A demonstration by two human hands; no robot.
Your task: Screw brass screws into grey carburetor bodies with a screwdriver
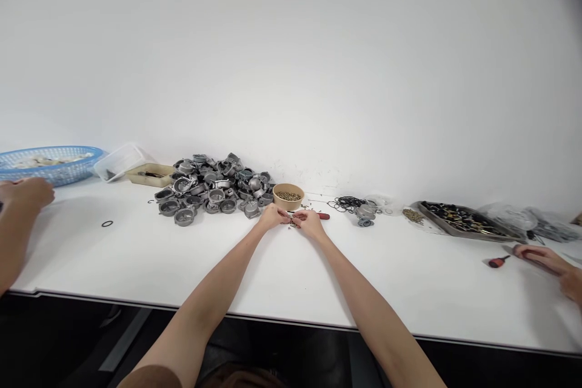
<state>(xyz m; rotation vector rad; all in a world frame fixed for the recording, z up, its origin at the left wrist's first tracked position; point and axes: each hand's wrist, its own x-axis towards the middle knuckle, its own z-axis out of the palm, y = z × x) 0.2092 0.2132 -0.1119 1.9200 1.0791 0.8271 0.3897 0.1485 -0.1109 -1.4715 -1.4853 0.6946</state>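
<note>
My left hand [274,216] and my right hand [310,223] come close together at the middle of the white table. The fingers of each are pinched, and whatever sits between them is too small to make out. Under and around the fingertips lie several loose, small brass-coloured pieces [291,227]. Just behind my hands stands a tan round bowl [282,204] holding many small brass-coloured pieces [289,196]. A red handle [324,216] pokes out beside my right hand, its other end hidden.
Grey metal housings [216,185] are heaped at left, near a beige tray [152,180] and blue basket [63,179]. Black rings [348,203] and another housing [365,213] lie right, before a loaded tray [445,227]. Other people's hands [34,191] work at both sides, a screwdriver [498,262] at right.
</note>
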